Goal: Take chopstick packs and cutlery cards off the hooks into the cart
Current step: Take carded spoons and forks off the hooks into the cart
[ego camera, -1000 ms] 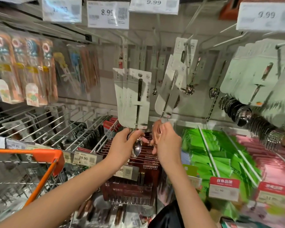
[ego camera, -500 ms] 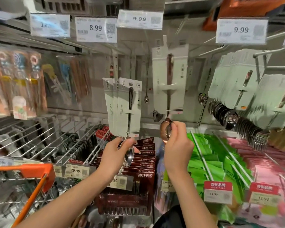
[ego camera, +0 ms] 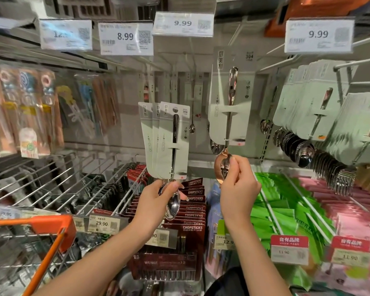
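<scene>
While your left hand grips three spoon cards, your right pinches a copper spoon at 1 o'clock.

The left hand holds three spoon cards upright by their bowls, left of the right hand, which pinches the bowl of a single card raised higher. Behind both hang more cards on hooks. Below the hands sit chopstick packs, with green packs to their right. Fork cards hang at far right. The cart stands at lower left. Price tags run above.
</scene>
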`<control>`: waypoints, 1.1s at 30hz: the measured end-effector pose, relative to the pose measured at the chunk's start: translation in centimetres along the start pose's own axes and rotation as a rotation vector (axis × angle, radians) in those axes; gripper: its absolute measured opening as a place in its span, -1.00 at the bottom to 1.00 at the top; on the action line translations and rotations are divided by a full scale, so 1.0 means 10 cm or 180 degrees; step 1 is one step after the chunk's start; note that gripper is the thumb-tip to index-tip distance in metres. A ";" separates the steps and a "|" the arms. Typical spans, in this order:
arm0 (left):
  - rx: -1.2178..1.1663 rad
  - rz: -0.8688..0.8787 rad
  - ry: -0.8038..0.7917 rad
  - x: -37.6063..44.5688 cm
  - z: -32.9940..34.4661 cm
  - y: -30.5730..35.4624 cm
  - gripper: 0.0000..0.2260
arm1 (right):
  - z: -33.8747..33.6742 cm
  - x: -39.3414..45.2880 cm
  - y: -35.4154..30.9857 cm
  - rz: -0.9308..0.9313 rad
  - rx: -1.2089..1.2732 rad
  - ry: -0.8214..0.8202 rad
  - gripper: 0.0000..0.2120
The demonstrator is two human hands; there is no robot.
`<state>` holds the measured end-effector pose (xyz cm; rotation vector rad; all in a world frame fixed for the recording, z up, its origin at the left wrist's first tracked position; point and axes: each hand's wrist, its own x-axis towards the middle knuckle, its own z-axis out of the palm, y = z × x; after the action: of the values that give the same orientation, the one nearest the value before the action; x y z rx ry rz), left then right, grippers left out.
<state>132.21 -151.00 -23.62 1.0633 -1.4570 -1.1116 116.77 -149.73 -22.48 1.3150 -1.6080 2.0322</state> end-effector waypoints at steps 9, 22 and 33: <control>0.0049 -0.0019 0.0030 0.00 -0.01 0.01 -0.83 | 0.06 0.16 0.10 0.0261 -0.0133 -0.0260 -0.69; 0.0123 0.0034 0.0030 0.01 -0.02 -0.05 -0.91 | 0.11 0.09 -0.13 0.2173 0.0070 -0.2501 -0.29; -0.0070 -0.0010 0.0320 0.04 -0.07 -0.04 -0.86 | 0.02 -0.04 -0.16 0.1627 0.0652 -0.4736 -0.72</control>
<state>132.88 -151.54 -23.82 1.0908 -1.3615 -1.0589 118.15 -149.23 -21.76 3.1565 -2.3929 1.2572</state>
